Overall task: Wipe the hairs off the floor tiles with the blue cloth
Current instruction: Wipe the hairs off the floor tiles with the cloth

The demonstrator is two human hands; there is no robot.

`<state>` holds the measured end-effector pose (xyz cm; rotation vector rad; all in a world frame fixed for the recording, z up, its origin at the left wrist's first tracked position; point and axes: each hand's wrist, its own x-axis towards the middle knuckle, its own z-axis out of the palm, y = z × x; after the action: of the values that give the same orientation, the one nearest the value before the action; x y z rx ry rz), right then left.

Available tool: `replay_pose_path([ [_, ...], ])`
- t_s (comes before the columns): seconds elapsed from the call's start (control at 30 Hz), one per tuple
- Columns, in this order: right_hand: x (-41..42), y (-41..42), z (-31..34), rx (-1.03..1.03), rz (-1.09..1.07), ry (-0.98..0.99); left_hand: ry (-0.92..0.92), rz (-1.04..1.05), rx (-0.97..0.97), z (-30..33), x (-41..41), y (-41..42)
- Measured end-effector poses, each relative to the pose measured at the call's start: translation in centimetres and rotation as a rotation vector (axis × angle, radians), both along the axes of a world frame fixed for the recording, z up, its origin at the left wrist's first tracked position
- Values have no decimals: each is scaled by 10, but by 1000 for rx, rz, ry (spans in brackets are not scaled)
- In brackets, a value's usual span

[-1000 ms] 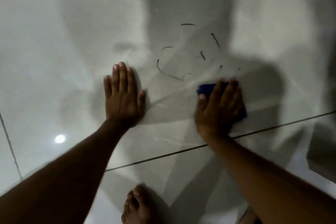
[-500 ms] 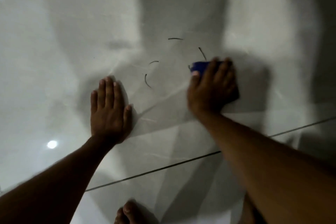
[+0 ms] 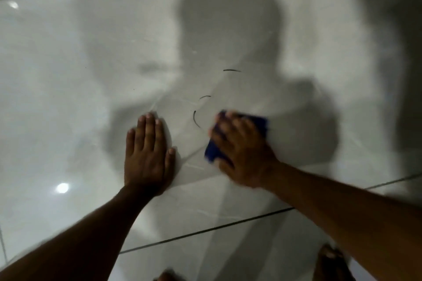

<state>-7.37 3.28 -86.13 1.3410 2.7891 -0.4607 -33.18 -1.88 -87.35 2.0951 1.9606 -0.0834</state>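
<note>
I see the right hand [image 3: 242, 153] pressing the blue cloth [image 3: 213, 151] on the floor [image 3: 68, 98], fingers spread over it; three hairs [image 3: 196, 118] lie just beside. Left hand [image 3: 147, 155] flat, holding nothing.

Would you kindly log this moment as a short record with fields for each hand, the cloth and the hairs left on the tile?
left hand: flat on the floor tile, palm down, holding nothing
right hand: pressing the blue cloth on the tile, blurred
blue cloth: mostly under the right hand, edges showing
hairs visible: three, a curved hair beside the cloth, a short hair, a far hair
grout line: nearer than both hands
</note>
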Motion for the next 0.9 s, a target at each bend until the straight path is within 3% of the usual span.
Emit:
replay_pose_path([
  [0.07, 17, 28, 5, -45, 566, 2, 10, -11, -6, 0, -2, 0],
  [0.1, 22, 57, 4, -18, 676, -18, 12, -14, -1, 0, -2, 0],
  [0.13, 20, 88, -1, 22, 636, -28, 12, -17, 4, -1, -2, 1],
  [0.2, -6, 138, -6, 139, 220, -60, 11, -17, -3, -1, 0, 1],
  [0.27, -51, 130, -4, 127, -215, -40, 2, -9, -18, -1, 0, 1],
  [0.3, -68, 107, -3, 93, -262, -1, -6, -12, -15, 0, -1, 0],
  [0.33, -74, 79, -2, 68, -155, 24, -11, -15, 2, 1, -2, 0],
  [0.4, -56, 34, 3, -47, 335, 30, -14, -19, 30, 1, -3, 0],
  [0.47, -26, 68, 5, -14, 786, 23, -28, -18, 35, 3, -4, -1],
  [0.5, -24, 99, 2, 20, 793, -12, -26, -25, 42, 2, -2, 0],
  [0.53, -30, 131, -3, 74, 608, -37, -14, -31, 42, 1, -1, 0],
  [0.6, -64, 160, 1, 144, 10, -63, 12, -32, 22, -3, -5, 1],
  [0.63, -84, 146, 3, 104, -194, -68, 22, -34, 13, -4, -7, 1],
  [0.67, -97, 115, 2, 59, -248, -12, 22, -41, 8, -5, -7, 1],
  [0.77, -79, 23, 11, -124, 307, 28, 9, -88, 8, -2, -8, 0],
  [0.83, -46, 61, 9, -51, 640, 50, 5, -103, 14, 0, -10, 0],
  [0.87, -37, 92, 5, -14, 628, 10, 8, -102, 17, -1, -10, 1],
  [0.9, -31, 123, 2, 18, 467, -37, 9, -103, 19, -2, -11, 1],
])
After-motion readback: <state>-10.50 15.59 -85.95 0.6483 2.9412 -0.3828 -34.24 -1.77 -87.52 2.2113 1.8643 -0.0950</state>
